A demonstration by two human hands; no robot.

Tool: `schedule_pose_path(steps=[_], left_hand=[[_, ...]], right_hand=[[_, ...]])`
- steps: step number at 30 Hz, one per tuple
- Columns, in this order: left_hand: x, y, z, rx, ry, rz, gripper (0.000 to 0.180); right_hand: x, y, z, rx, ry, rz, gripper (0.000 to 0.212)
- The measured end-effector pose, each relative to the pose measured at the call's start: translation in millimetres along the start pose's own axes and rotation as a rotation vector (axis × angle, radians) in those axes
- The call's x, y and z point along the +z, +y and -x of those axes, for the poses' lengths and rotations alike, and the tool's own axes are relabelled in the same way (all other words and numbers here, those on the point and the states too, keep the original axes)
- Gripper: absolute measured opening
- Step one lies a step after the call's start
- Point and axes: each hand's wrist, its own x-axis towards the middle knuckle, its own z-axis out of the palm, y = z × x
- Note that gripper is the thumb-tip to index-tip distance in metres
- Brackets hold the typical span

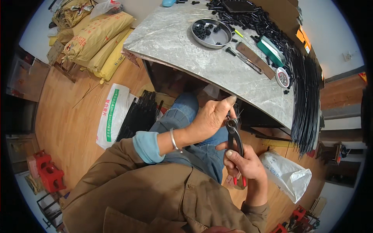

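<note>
My right hand (pixel 245 163) is closed round a pair of dark pincers (pixel 235 136) with red handle ends, their jaws pointing away from me. At the front edge of the grey marbled table, my left hand (pixel 213 118) is closed, thumb up, right beside the pincers' jaws. Something dark shows behind its fingertips, but the fingers and the jaws hide most of it. On the table a round metal dish (pixel 211 33) holds small black parts. To its right lie a brown flat bar (pixel 256 60) and a thin black-handled tool (pixel 244 60).
A green case (pixel 271 51), a small white bowl (pixel 282 77) and a heap of black parts (pixel 248 17) occupy the table (pixel 175 42). Long black rods (pixel 305 105) overhang its right edge. More black pieces (pixel 138 116) lie on a white sack (pixel 112 116); yellow sacks (pixel 97 42) are stacked far left.
</note>
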Motion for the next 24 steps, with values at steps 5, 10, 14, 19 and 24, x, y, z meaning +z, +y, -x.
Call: schedule_pose_path(steps=[5,10,14,19,24], left_hand=[[-6,0,-2,-0.067,-0.057,-0.034,0.063],[-4,-2,-1,-0.036,-0.047,-0.054,0.063],[-7,-4,-3,-0.048,-0.033,-0.057,0.061],[-6,-7,0,0.049,0.006,-0.138,0.064],[-7,-11,3,0.088,0.029,-0.154,0.066]], right_hand=[[-1,12,-2,0.03,-0.062,-0.138,0.034],[12,17,-8,-0.08,-0.032,-0.266,0.04],[10,11,-6,-0.041,-0.1,-0.268,0.038],[17,10,-2,0.021,-0.17,-0.534,0.029],[26,3,-3,0.103,-0.127,-0.51,0.024]])
